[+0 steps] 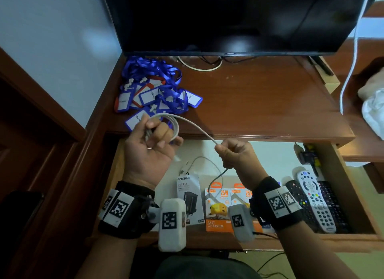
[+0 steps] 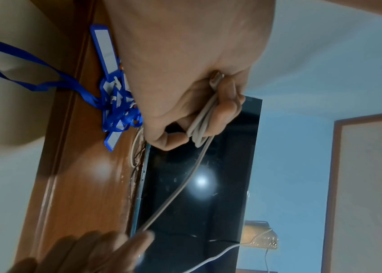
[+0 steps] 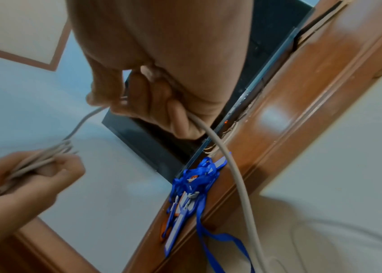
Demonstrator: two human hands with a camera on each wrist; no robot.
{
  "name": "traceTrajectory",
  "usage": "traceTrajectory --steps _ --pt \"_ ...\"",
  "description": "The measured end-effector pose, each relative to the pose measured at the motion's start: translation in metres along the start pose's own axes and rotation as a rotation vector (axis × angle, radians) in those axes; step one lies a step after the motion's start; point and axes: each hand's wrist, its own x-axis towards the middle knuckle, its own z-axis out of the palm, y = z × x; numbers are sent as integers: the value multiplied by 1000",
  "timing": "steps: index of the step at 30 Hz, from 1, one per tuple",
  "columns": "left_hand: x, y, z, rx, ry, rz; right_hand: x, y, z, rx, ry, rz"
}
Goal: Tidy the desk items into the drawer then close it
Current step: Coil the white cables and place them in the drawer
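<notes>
A white cable [image 1: 195,125] stretches between both hands above the open drawer [image 1: 353,187]. My left hand [image 1: 151,141] grips several wound loops of the cable [image 2: 202,120], fingers curled round them. My right hand [image 1: 232,154] pinches the straight run of the cable [image 3: 208,129], and its loose end hangs down into the drawer. A pile of blue lanyards with badge holders [image 1: 153,91] lies on the desk top [image 1: 259,95] at the left, just behind my left hand.
The drawer holds charger boxes [image 1: 217,208], a thin loose cable [image 1: 207,160] and remote controls [image 1: 313,201] at the right. A dark screen [image 1: 228,19] stands at the back of the desk. A white cord [image 1: 353,56] hangs at the right.
</notes>
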Motion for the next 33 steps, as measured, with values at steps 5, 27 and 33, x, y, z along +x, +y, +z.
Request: traceTrajectory --steps 5,27,33 --pt "-3 18 1 17 -4 106 4 15 -8 79 177 -14" --pt "6 -19 -14 1016 218 234 -19 -13 35 -361 -362 -128" --pt "-2 -31 -15 1151 8 -58 -13 -25 26 -105 -171 -171"
